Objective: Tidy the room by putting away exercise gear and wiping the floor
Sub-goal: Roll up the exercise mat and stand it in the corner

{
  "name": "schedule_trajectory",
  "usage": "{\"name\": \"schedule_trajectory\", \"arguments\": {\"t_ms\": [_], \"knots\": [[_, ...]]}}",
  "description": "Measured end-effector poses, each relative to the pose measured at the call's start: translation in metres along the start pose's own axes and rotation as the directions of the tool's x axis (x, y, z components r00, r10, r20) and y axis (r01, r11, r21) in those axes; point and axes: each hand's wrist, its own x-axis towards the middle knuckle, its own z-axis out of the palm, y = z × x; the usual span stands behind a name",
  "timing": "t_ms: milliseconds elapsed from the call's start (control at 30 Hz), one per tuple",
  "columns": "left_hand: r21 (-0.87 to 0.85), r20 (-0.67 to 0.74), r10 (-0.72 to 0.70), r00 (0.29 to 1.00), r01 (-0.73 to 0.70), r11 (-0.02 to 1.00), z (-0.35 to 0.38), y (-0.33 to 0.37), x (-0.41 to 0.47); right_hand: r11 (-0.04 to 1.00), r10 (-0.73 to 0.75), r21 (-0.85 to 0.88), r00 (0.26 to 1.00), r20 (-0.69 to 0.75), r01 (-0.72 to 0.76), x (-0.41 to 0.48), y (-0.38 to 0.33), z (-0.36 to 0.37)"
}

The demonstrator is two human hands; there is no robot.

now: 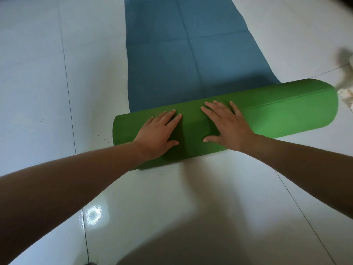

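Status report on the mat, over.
Hands open: left hand, right hand, pressing green roll. Ahead, blue mat lies unrolled. Nearby, white cloth at roll's right end.

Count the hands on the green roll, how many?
2. The left hand presses flat on the rolled green foam mat toward its left end; the right hand lies flat near its middle. None look hidden.

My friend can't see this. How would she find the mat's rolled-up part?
On the pale tiled floor lies a long mat. Its near end is a roll under the left hand and right hand. The roll is green; the flat part is blue.
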Motion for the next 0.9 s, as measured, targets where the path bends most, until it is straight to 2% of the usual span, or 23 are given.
{"name": "schedule_trajectory", "arguments": {"t_ms": [167,400,567,767,900], "knots": [[0.054,0.101,0.030,0.994,-0.035,0.998,-0.029,-0.012,-0.012,0.999,0.039,0.005,0.999,0.023,-0.039,0.005,-0.007,-0.012],[0.080,0.089,-0.041,0.995,0.033,0.996,-0.011,-0.001,-0.008,0.994,0.102,-0.033,0.994,0.036,-0.101,0.006,-0.007,-0.013],[0.073,0.222,0.016,0.975,-0.033,0.997,-0.006,-0.011,0.002,0.995,0.103,-0.024,0.992,0.066,-0.102,-0.004,-0.021,-0.010],[0.027,0.261,0.093,0.961,-0.104,0.994,0.000,-0.029,0.012,0.990,0.142,-0.057,0.966,0.216,-0.133,-0.004,-0.037,-0.011],[-0.043,0.287,0.036,0.957,-0.025,0.999,-0.002,-0.030,0.028,0.984,0.177,-0.083,0.942,0.287,-0.159,0.005,-0.046,-0.022]]}}
